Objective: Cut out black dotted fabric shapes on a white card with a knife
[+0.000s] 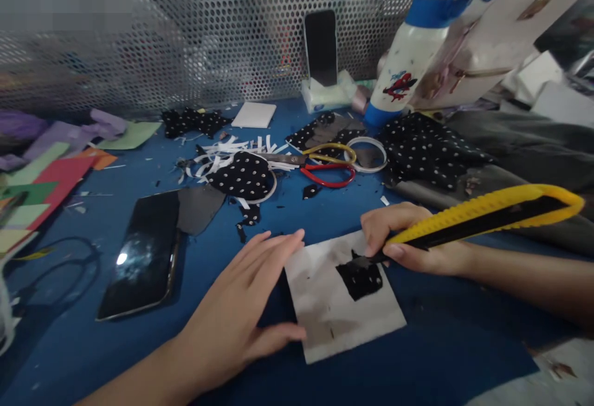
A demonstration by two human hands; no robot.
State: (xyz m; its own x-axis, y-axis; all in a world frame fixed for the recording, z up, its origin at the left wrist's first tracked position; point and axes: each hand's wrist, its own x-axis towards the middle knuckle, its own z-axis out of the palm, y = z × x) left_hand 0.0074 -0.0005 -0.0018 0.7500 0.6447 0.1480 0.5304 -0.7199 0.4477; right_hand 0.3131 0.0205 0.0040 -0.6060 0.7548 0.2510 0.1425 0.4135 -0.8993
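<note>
My right hand [408, 239] is closed round a yellow and black utility knife [487, 214], whose handle points up to the right. The tip of the knife reaches a small black dotted fabric scrap [362, 281]. That scrap lies on a white square sheet [325, 319] on the blue table. To the left of the sheet is my left hand [245, 307], open, with fingers stretched out and thumb apart; its fingertips are close to the sheet's left edge. Whether they touch it I cannot tell.
Scissors [327, 164] with yellow and red handles lie beyond the sheet, beside a dotted fabric piece [244, 177] and paper strips. A dark phone [142, 257] rests at left. Behind stand a water bottle [408, 53] and a propped phone [321, 47] before a perforated metal panel [223, 28].
</note>
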